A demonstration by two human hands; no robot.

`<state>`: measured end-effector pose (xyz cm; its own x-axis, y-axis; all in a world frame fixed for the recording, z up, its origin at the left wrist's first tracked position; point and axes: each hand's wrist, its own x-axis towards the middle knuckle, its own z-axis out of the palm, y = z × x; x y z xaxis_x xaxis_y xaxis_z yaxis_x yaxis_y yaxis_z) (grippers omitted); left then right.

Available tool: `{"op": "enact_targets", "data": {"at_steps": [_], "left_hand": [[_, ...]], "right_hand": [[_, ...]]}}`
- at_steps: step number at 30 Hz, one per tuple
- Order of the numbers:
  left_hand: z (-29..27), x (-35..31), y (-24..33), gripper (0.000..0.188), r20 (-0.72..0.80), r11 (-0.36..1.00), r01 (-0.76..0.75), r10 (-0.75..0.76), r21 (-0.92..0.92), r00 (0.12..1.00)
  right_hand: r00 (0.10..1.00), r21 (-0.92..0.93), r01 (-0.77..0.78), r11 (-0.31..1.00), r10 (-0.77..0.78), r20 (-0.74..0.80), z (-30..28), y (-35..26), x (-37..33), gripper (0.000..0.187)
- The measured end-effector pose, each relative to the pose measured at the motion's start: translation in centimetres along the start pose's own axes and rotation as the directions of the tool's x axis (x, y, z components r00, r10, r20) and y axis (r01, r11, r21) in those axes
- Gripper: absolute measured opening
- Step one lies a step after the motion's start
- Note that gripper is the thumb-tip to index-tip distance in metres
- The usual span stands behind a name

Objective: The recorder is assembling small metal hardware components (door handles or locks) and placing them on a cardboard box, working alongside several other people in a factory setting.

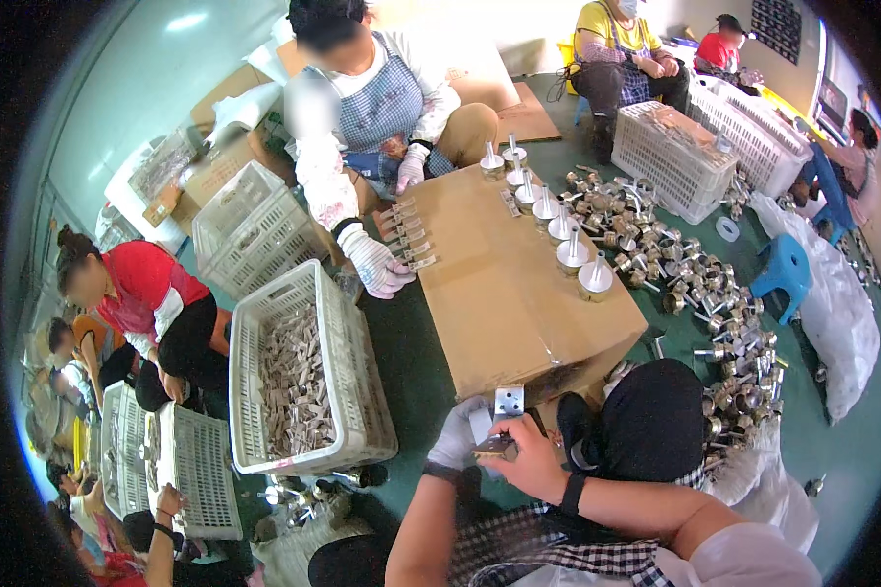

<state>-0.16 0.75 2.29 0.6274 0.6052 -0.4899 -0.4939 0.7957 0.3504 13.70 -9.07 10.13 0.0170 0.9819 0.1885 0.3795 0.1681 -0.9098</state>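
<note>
In a light glove, my left hand (457, 436) is closed round a shiny metal bracket (509, 402) with small holes, at the near edge of the cardboard box (499, 293). My bare right hand (531, 458) pinches a small flat brownish piece (493, 447) against the lower part of the bracket; its exact kind is unclear. On the box top, several metal cups with stems (572, 252) stand in a row at the right. A row of small metal strips (408, 235) lies along the left edge, beside a co-worker's gloved hand (380, 268).
A white basket (377, 391) of small metal strips stands left of the box. Loose metal cups (690, 284) cover the floor at the right, near a blue stool (783, 274) and white sacks (842, 323). Co-workers sit opposite and at the left; white crates (675, 161) stand behind.
</note>
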Motion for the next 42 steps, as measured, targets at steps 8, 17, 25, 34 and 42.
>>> {"op": "enact_targets", "data": {"at_steps": [8, 17, 25, 34, 42], "left_hand": [[0.0, -0.5, 0.0, 0.036, 0.043, 0.989, 0.059, -0.053, -0.137, 0.998], [0.6, -0.9, -0.1, 0.035, 0.006, 0.992, 0.040, -0.040, -0.123, 0.999], [0.4, -1.4, 0.0, 0.034, 0.085, 0.997, 0.012, -0.005, -0.079, 0.996], [-0.1, -1.2, 0.0, 0.038, 0.015, 0.999, 0.030, -0.030, -0.022, 0.999], [0.2, -1.4, 0.0, 0.037, 0.015, 0.997, 0.045, -0.044, -0.060, 0.999]], "right_hand": [[0.996, 0.121, -0.068, 0.990, 0.062, 0.057, 0.8, -0.1, -0.8, 0.040], [0.998, 0.178, -0.050, 0.983, 0.043, 0.045, 1.2, 0.8, -1.1, 0.042], [0.999, 0.213, -0.034, 0.976, 0.026, 0.040, 1.1, 0.5, -1.0, 0.043], [0.998, 0.181, -0.045, 0.982, 0.035, 0.058, 1.1, 0.4, -1.2, 0.042], [0.998, 0.187, -0.023, 0.982, 0.013, 0.054, 1.0, 0.3, -1.2, 0.039]]}}
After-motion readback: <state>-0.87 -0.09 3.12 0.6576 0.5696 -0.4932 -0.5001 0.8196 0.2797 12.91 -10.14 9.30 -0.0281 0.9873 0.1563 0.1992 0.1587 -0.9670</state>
